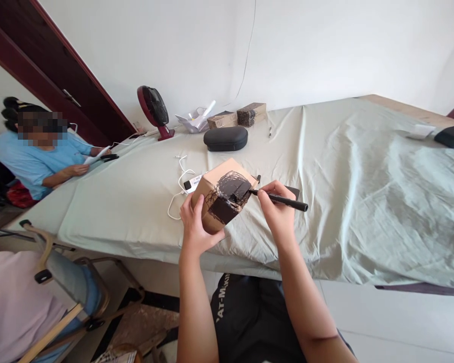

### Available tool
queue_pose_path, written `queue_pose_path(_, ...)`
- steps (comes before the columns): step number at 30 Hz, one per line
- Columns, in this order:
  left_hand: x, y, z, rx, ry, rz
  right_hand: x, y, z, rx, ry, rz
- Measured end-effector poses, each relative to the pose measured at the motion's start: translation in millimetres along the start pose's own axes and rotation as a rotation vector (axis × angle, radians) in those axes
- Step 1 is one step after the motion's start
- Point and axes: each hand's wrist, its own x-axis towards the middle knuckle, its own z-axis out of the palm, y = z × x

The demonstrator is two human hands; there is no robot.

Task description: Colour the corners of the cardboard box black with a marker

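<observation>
A small cardboard box (209, 187) is held tilted above the cloth by my left hand (196, 224), fingers and thumb spread around its left and lower sides. Dense black scribbles cover much of the faces turned toward me. My right hand (278, 209) grips a black marker pen (287, 201), its tip at the scribbled right side of the box. Partly behind that hand lies a dark flat object (295, 192), whose kind I cannot make out. Just behind the box, a white power strip (192, 184) with a white cable rests on the cloth.
A pale green cloth (325, 227) covers the table. Toward the wall stand a black hard case (226, 138), two scribbled boxes (251, 114), a clear plastic bag (196, 121) and a red fan (155, 111). At left, a person in blue (56, 161) holds paper. A chair (75, 275) stands at lower left.
</observation>
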Motion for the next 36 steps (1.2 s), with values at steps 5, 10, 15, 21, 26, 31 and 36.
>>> queue_pose_path(5, -5, -6, 1.3, -0.023, 0.010, -0.063, -1, 5, 1, 0.093, 0.019, -0.019)
queue_pose_path(10, -8, -14, 5.1, -0.174, 0.052, -0.132, -7, 20, 18, 0.019, -0.023, -0.105)
queue_pose_path(15, -6, -19, 13.1, -0.419, 0.075, -0.254, -27, 24, 40, 0.014, -0.136, -0.130)
queue_pose_path(21, -8, -24, 22.1, -0.606, 0.061, -0.404, -45, 17, 50, 0.167, -0.441, -0.177)
queue_pose_path(26, -11, -31, 33.1, -0.569, 0.109, -0.430, -35, 26, 44, 0.180, -0.287, -0.229)
queue_pose_path(31, -19, -44, 54.2, -0.525, 0.188, -0.448, 7, 57, 21, 0.004, -0.118, -0.110)
queue_pose_path(36, -32, -58, 80.2, -0.522, 0.213, -0.503, 36, 94, -7, 0.001, -0.258, 0.231)
